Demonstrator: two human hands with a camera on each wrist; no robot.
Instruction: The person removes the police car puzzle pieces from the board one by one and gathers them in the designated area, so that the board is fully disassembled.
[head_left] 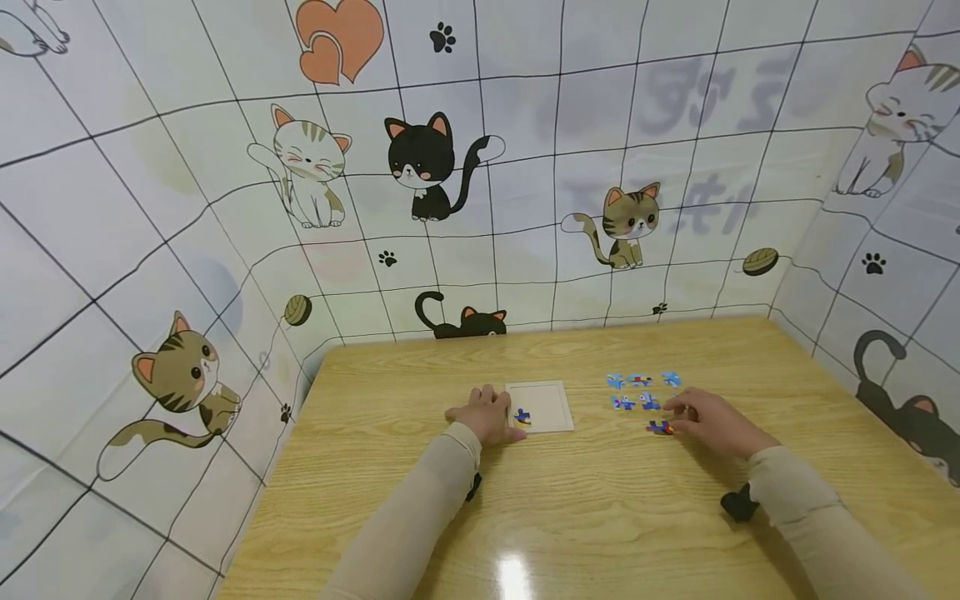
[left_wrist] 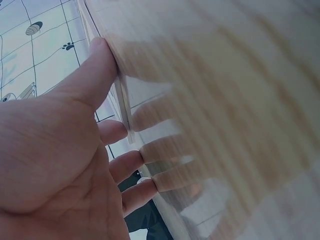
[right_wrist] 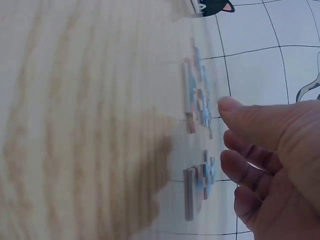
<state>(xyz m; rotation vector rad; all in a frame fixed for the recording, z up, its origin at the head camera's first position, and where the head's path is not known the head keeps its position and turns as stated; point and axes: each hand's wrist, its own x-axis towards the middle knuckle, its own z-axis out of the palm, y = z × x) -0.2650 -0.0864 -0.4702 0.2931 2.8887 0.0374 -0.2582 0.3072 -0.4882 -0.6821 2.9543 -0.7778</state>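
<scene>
From the head cam I see the L hand [head_left: 487, 414] resting on the table [head_left: 600, 517], roughly mid-width and nearer the far edge than the near one. Its fingers lie straight and flat against the left side of a white tray [head_left: 542, 406]; it's got hold of nothing. The L wrist cam shows the same: fingers [left_wrist: 112, 132] extended w/ tips touching the tray's edge [left_wrist: 123, 102], thumb up along it. The tray is a rectangle, long axis running left-right along the table, sides square to the table edges. One blue puzzle piece [head_left: 522, 416] sits inside at the tray's near-left corner, just beside the L thumb.

The R hand [head_left: 708, 421] is right of the tray, toward the right edge of the table. Its fingers are loosely bent, tips touching a dark blue-red piece [head_left: 659, 427] lying flat; I can't tell if it's pinched or only touched. That piece's long axis runs approx left-right. In the R wrist cam the fingers [right_wrist: 245, 170] curl near blurred pieces [right_wrist: 199, 102] w/ nothing clearly between them.

Five more loose pieces [head_left: 641, 390] lie in two short rows just beyond the R hand, toward the far edge, near each other but apart.
</scene>
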